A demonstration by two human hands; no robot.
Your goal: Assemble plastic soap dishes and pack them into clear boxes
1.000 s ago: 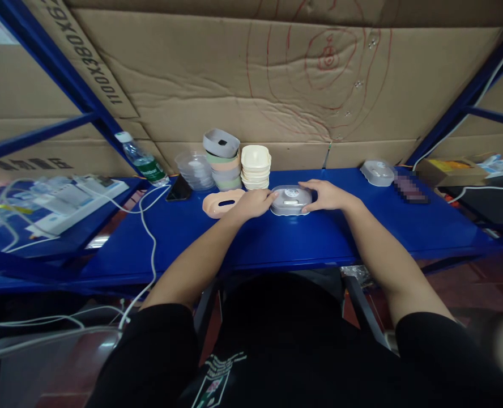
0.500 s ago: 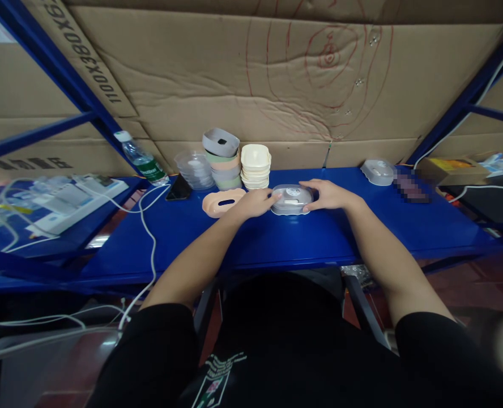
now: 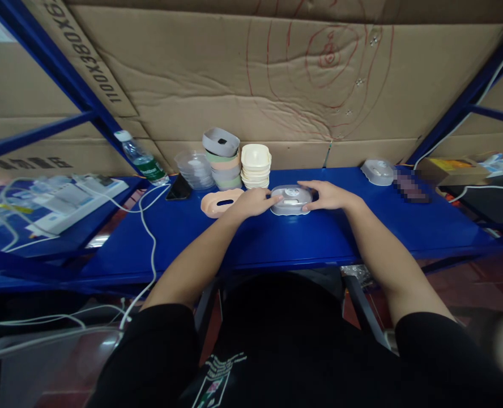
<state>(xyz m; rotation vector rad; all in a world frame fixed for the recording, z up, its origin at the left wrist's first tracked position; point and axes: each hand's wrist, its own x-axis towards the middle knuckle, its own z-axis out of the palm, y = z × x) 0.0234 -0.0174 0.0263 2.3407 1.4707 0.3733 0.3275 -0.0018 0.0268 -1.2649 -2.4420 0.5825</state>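
A soap-dish-like box (image 3: pixel 291 200) with a see-through domed lid and a scalloped lower edge rests on the blue table. My left hand (image 3: pixel 258 202) holds its left end, thumb laid on the lid and the other fingers partly hidden. At the right end, my right hand (image 3: pixel 330 195) grips it between the thumb in front and the fingers behind. Just left of my left hand lies a peach wavy-edged piece (image 3: pixel 211 204) with a dark oval slot, partly covered by that hand.
Behind stand a stack of grey, green and peach dishes (image 3: pixel 224 164), a cream stack (image 3: pixel 256 164) and clear lids (image 3: pixel 195 170). A black phone (image 3: pixel 178 188), a water bottle (image 3: pixel 147 164) and a white cable (image 3: pixel 152 238) are leftward. Another clear-lidded box (image 3: pixel 378 171) sits rightward.
Both hands keep hold of the box in nearly the same place. The peach piece and my left hand have shifted very slightly to the left.
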